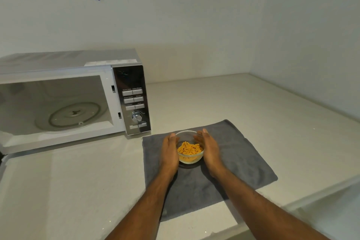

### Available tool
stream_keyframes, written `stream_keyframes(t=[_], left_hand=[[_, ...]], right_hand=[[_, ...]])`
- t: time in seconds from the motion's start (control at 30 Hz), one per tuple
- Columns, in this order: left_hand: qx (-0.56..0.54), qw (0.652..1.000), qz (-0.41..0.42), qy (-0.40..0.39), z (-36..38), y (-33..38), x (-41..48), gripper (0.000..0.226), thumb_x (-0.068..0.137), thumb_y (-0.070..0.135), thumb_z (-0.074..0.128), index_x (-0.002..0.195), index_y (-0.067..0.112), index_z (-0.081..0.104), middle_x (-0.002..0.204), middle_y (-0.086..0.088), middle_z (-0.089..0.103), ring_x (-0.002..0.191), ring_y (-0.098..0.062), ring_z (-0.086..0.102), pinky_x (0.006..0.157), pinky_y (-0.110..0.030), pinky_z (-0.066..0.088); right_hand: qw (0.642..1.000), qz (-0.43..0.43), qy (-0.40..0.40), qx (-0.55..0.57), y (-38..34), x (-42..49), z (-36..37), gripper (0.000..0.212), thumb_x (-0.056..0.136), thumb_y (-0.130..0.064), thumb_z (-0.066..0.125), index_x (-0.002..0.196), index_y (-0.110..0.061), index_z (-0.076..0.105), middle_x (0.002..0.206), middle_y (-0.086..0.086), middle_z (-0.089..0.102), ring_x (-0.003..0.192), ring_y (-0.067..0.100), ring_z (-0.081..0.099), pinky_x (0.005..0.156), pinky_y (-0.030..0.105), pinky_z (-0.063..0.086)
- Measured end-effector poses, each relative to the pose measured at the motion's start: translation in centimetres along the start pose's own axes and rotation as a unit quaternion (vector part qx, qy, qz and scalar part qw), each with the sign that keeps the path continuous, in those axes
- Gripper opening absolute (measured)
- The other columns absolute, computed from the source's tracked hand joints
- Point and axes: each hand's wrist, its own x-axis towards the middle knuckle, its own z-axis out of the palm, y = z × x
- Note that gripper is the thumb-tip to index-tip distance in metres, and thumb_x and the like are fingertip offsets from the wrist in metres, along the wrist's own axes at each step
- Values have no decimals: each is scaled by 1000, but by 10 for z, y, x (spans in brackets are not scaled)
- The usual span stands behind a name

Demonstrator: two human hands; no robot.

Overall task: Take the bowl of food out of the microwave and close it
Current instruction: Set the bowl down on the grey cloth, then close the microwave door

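Note:
A small glass bowl (190, 154) of orange pasta-like food stands on a grey towel (243, 159) to the right of the microwave. My left hand (169, 151) cups the bowl's left side and my right hand (210, 150) cups its right side, both touching the glass. The white microwave (109, 76) sits at the left with its cavity exposed and the door swung out of view to the left. Its glass turntable (74, 116) has nothing on it. The black control panel (134, 101) with buttons and a knob faces me.
A pale countertop (78, 191) runs under everything, with its front edge near the lower right. White walls meet in a corner at the back right. Wall stickers show at the upper left.

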Motion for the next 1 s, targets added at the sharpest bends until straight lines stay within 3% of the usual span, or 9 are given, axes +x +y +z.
stream_keyframes(t=[0.13, 0.2, 0.27, 0.43, 0.5, 0.6, 0.67, 0.83, 1.0], left_hand=[[4, 1000, 12, -9, -29, -3, -2, 43, 103, 35, 33, 111, 9, 67, 112, -15, 70, 109, -29, 64, 103, -49, 47], [14, 1000, 22, -6, -52, -5, -7, 31, 101, 40, 37, 99, 30, 67, 109, -2, 70, 107, -20, 64, 97, -39, 49], [28, 999, 42, -2, -76, -6, -15, 22, 98, 47, 42, 95, 40, 63, 108, 9, 69, 103, -11, 65, 85, -26, 49], [33, 997, 68, 0, -126, 0, -48, 41, 82, 64, 44, 108, 38, 61, 101, 30, 67, 97, 6, 64, 78, -18, 45], [54, 994, 89, 18, -143, 4, -62, 43, 82, 64, 44, 113, 37, 59, 106, 33, 63, 105, 0, 62, 83, -21, 44], [126, 981, 139, 52, -171, 13, -82, 48, 87, 61, 42, 124, 33, 56, 125, 20, 61, 118, -10, 58, 100, -31, 49], [193, 958, 191, 95, -195, 22, -98, 53, 87, 64, 38, 126, 33, 55, 130, 15, 60, 121, -9, 56, 104, -36, 49], [285, 885, 322, 175, -234, 34, -133, 39, 90, 64, 36, 120, 44, 51, 126, 25, 58, 120, -2, 54, 100, -30, 48], [301, 769, 505, 253, -274, 38, -169, 26, 94, 37, 49, 117, 24, 54, 126, 12, 58, 119, -11, 57, 96, -31, 47]], right_hand=[[993, -53, 100, -39, -3, -10, -7, 18, 100, -31, 49, 104, -19, 62, 98, -3, 66, 96, 16, 64, 69, 13, 46], [976, -141, 148, -71, -7, -22, -9, 10, 97, -25, 56, 107, -22, 60, 104, -4, 61, 100, 10, 60, 72, 7, 44], [951, -241, 155, -113, -13, -35, -4, 8, 93, -16, 63, 100, -19, 62, 102, -3, 58, 100, 9, 56, 83, 13, 43], [935, -320, 49, -142, -20, -65, 32, 9, 83, -13, 66, 92, -15, 63, 93, -8, 57, 94, 7, 53, 79, 11, 39], [934, -324, 4, -147, -15, -76, 50, 14, 84, -10, 69, 91, -20, 61, 92, -13, 58, 92, 6, 53, 78, 12, 41], [938, -308, -51, -154, -6, -92, 81, 22, 85, -8, 72, 91, -25, 60, 93, -18, 58, 94, 5, 55, 79, 30, 48], [932, -310, -102, -155, -1, -105, 105, 27, 85, -11, 72, 92, -33, 59, 94, -24, 58, 96, 4, 55, 78, 33, 50], [913, -338, -180, -139, -1, -135, 139, 18, 85, -33, 63, 98, -44, 57, 106, -30, 59, 107, -3, 54, 87, 11, 42], [884, -371, -257, -120, -3, -173, 178, 23, 83, -35, 65, 103, -45, 57, 117, -30, 55, 114, 2, 53, 93, 11, 41]])
